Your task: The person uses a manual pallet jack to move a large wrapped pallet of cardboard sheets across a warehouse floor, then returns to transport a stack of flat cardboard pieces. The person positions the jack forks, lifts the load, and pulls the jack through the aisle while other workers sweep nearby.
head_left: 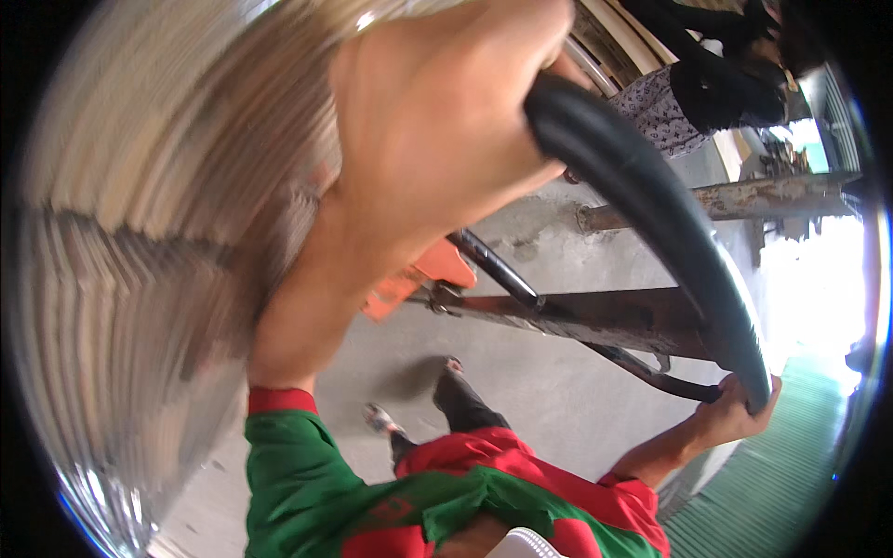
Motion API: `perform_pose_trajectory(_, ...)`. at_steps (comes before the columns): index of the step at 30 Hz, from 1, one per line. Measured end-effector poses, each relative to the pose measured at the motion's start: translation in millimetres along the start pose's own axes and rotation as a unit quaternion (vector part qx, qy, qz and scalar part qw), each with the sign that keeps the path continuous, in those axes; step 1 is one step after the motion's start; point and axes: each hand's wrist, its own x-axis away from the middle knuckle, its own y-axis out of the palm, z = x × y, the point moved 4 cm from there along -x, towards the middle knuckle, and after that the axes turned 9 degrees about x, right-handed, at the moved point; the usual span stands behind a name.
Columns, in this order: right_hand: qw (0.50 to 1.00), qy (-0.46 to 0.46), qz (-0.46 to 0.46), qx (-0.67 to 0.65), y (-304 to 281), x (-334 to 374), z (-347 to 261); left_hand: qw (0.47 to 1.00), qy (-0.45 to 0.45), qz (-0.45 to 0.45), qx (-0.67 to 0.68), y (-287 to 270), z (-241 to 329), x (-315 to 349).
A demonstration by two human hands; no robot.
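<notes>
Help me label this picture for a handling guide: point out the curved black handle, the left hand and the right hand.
Curved black handle (666, 206): head view, middle of its bend.
Left hand (456, 102): head view, back of the hand.
Right hand (741, 418): head view, middle of the hand.

Head cam, L fisheye, facing dn, hands nr

I'm getting white glare from the right; blur is softening the left hand, a shadow is darkening the floor, and distortion is bending the stacked sheets.
</notes>
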Motion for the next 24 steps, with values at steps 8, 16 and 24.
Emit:
perform_pose_trajectory(8,0.999,-0.014,-0.031,-0.001,21,-13,-4,0.987,-0.146,-0.043,-0.042,2,0,-6)
perform_pose_trajectory(16,0.999,-0.028,-0.008,0.028,21,-15,-7,0.992,-0.087,-0.033,-0.084,0,-4,-1)
perform_pose_trajectory(24,0.956,0.073,-0.133,-0.251,25,62,15,0.969,-0.152,0.178,-0.082,-27,12,89)
